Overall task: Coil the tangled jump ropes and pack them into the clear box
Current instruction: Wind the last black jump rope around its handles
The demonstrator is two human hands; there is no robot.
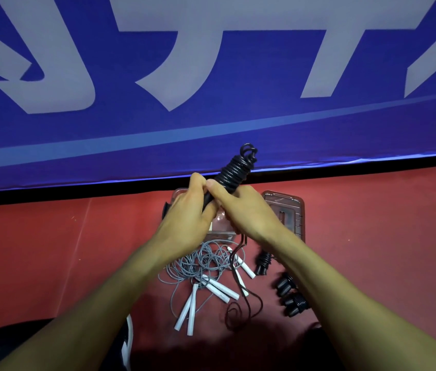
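- I hold the black jump rope [234, 170] up in front of me with both hands, above the clear box [221, 223], which sits on the red floor [51, 250] and is mostly hidden behind my hands.
- My left hand [187, 212] is curled round the lower part of the bundle, where the handles seem to be; its fingers [198, 183] are clamped on it.
- My right hand [241, 210] grips the same bundle just beside the left, thumb pressed along the wound cord, fingers wrapped behind.
- The cord is wound in tight turns around the bundle, with a small knot of loops at the top; a loose tail [241, 285] hangs down to the floor and curls there.
- I judge the cord light, springy and rather slick, so the turns will want to unwind; it is best pinched over the wraps themselves while the tail is fed in.
- The grey tangled rope [200, 263] with white handles [222, 289] lies on the floor below the box, not yet coiled. It looks thin and limp; taking it by the stiff handles should give the surest hold.
- Other black coiled ropes [290, 295] lie on the floor under my right forearm, not packed.
- The box lid [286, 210] lies just right of the box.
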